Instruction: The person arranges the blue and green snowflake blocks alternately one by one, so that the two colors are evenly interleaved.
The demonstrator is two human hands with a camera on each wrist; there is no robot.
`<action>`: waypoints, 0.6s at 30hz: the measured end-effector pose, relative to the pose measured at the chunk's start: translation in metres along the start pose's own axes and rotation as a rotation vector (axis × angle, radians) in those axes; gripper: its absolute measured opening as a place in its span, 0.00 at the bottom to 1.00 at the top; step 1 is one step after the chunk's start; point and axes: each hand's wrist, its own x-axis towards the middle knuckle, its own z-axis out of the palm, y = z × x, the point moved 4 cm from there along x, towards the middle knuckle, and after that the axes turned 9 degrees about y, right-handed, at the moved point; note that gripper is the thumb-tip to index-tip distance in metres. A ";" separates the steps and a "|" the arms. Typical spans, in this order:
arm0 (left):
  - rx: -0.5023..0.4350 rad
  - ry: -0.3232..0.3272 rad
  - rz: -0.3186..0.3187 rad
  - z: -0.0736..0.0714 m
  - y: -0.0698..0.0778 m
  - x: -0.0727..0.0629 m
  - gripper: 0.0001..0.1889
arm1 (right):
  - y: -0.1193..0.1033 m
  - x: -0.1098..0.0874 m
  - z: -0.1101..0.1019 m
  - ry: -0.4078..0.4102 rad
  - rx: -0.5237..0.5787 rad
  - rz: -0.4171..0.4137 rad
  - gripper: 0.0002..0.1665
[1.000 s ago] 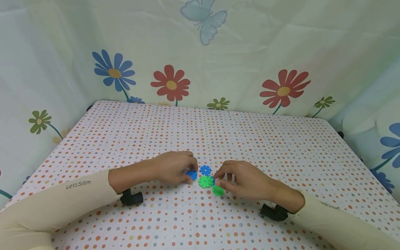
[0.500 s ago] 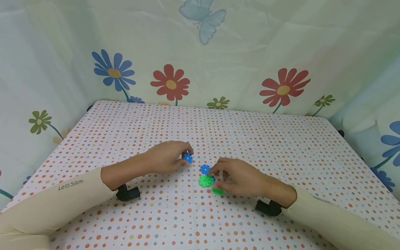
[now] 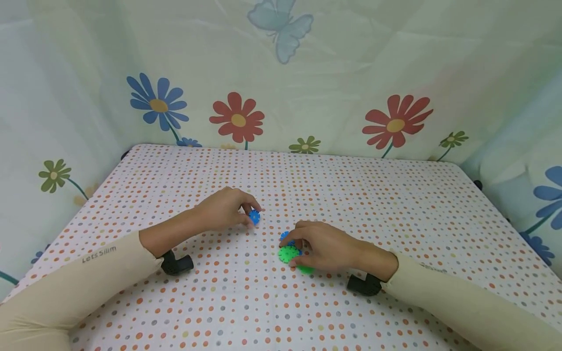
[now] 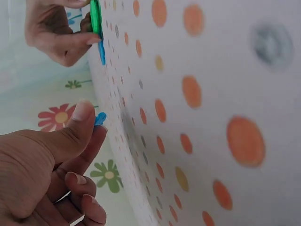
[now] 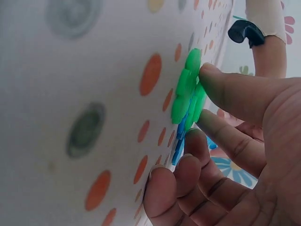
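Note:
My left hand (image 3: 226, 209) pinches a small blue notched plastic disc (image 3: 254, 217) between thumb and forefinger, over the table's left-middle part. Only the disc's edge (image 4: 100, 118) pokes out past the fingertips in the left wrist view. Closer to me and to the right, my right hand (image 3: 327, 246) has thumb and forefinger at opposite edges of a green notched disc (image 3: 288, 254), gripping it low over the cloth. A second green disc (image 3: 306, 269) lies partly under that hand. Behind the forefinger, another blue disc (image 3: 285, 236) is partly hidden. A bit of blue (image 3: 300, 252) shows beside the gripped disc.
A white dotted cloth (image 3: 246, 302) covers the table. Behind it hangs a curtain (image 3: 329, 87) printed with flowers and a butterfly. Black wrist cameras (image 3: 177, 263) sit under both wrists, close over the cloth.
The left hand has lifted its blue disc and carried it left and away from the pile. The right hand has shifted left over the discs, thumb and forefinger now around the upper green one.

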 end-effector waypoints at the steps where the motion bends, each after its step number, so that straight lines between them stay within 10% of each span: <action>1: -0.012 0.007 -0.002 0.000 -0.002 0.001 0.17 | 0.000 0.000 0.000 -0.001 0.003 -0.001 0.22; 18: -0.048 0.044 -0.061 0.001 -0.020 0.006 0.13 | 0.000 0.001 0.001 0.000 0.010 0.010 0.21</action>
